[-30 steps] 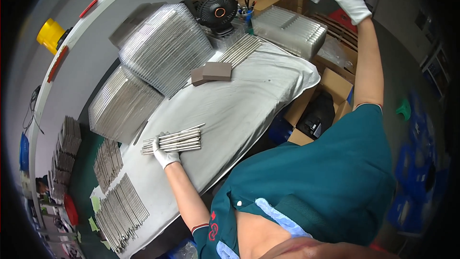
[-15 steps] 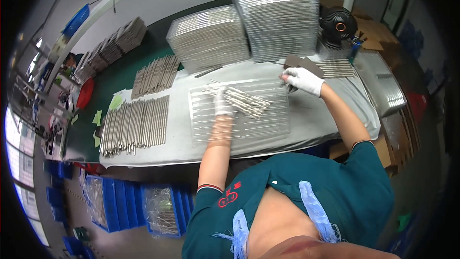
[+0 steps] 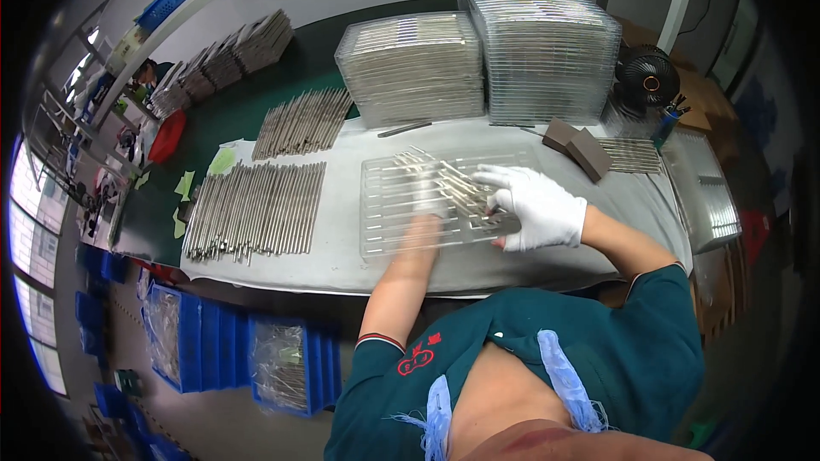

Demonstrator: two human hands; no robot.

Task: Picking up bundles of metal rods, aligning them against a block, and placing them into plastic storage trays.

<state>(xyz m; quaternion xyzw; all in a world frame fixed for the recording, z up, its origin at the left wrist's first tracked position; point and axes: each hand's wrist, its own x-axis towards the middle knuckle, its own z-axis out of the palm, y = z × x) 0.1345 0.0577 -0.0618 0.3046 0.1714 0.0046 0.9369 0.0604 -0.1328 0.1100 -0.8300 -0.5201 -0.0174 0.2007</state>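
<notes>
One clear plastic tray (image 3: 444, 205) lies flat mid-tabletop, near the front edge, on the grey cover (image 3: 342, 260). A loose bundle of thin metal rods (image 3: 457, 188) lies diagonally across the tray; exact count unreadable.

Right hand (image 3: 534, 205), white glove, rests on the tray's right part, fingers curled around the rod bundle's end: gripping the rods. Left hand (image 3: 427, 196), also gloved, is motion-blurred over the tray's centre, touching the rods; can't tell whether it is open or closed.

Rest of the tabletop:
- Two flat spreads of metal rods: one large (image 3: 256, 209) at the left end of the cover, one smaller (image 3: 303, 122) behind it on the green mat.
- Two tall stacks of clear trays along the back edge: left stack (image 3: 414, 68) loaded with rods, right stack (image 3: 547, 55) taller.
- Two brown blocks (image 3: 579, 145) just right of the tray, touching each other.
- One small rod batch (image 3: 632, 155) beside the blocks, toward the right end.
- One black fan (image 3: 647, 77) at the back right corner.

Blue bins (image 3: 295, 367) sit below the front edge, on the floor.
</notes>
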